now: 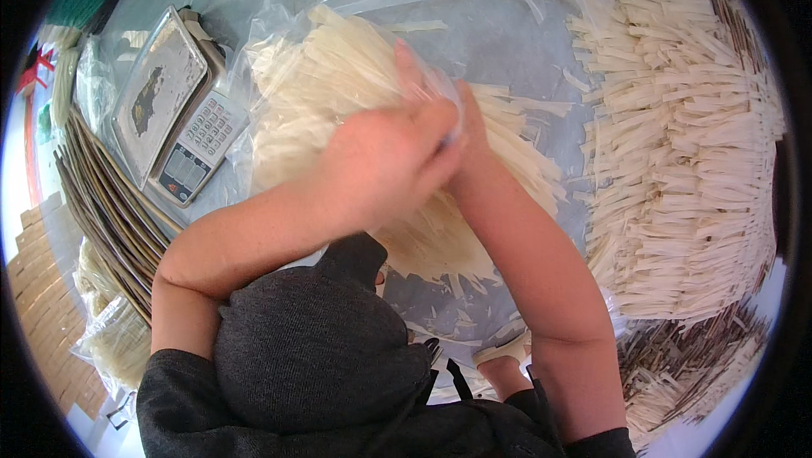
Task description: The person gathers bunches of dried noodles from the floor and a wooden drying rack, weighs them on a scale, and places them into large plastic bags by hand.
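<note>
My left hand (387,160) reaches across from the left, blurred, its fingers closed on the gathered edge of a clear plastic bag (279,33). Beside it, my right hand (466,118) is partly covered by the left hand and the plastic; a finger points up under the film. The bag lies over a bundle of pale, flat dried strips (349,65). More pale strips (520,147) fan out on the grey floor to the right of my hands and below them. What exactly the right hand grips is hidden.
A digital scale (203,128) with a worn metal pan stands at the left, above a bundle of long brown stalks (114,204). A tall bank of stacked pale strips (679,172) fills the right side. A filled plastic bag (111,337) lies at the lower left.
</note>
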Action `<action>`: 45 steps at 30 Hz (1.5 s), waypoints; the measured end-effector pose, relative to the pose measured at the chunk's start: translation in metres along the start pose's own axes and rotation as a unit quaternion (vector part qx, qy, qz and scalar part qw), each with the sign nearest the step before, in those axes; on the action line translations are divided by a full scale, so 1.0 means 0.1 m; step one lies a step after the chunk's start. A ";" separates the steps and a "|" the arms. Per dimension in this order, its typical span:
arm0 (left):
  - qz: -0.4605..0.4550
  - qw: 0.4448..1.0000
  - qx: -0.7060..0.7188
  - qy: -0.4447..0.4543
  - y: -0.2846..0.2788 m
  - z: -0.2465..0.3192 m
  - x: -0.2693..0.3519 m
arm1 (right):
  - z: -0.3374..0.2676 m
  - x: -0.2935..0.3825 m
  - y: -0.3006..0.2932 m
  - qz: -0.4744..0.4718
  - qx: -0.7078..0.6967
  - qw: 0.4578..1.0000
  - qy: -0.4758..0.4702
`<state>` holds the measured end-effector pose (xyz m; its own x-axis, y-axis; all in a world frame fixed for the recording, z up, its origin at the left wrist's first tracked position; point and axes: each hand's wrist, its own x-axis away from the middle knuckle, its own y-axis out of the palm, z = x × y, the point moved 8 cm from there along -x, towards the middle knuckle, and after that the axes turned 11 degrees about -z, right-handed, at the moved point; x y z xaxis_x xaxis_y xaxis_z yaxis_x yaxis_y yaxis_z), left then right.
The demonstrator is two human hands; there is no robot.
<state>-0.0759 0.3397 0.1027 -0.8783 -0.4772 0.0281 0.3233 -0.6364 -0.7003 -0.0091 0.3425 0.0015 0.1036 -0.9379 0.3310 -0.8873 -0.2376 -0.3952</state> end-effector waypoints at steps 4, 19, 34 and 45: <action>0.000 0.997 -0.050 -0.066 -0.14 -0.35 -0.04 | -0.19 0.22 -0.18 0.003 0.171 0.983 -0.063; 0.061 0.857 0.417 -0.298 -0.41 -2.07 0.55 | 1.07 1.15 -0.58 0.223 -0.253 0.936 0.098; -0.087 0.981 -0.165 -0.056 0.34 -0.42 -0.29 | 0.71 1.20 -0.92 0.290 0.252 0.918 0.101; -0.113 0.993 0.038 -0.011 0.77 -0.30 -0.18 | 0.60 1.34 -0.39 0.191 0.248 0.949 0.030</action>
<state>-0.0459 0.3173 0.0274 -0.9240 -0.3289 0.1950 0.1447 -0.7728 -0.6180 0.0661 0.2110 0.0098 -0.2219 -0.9669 0.1259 -0.5333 0.0122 -0.8459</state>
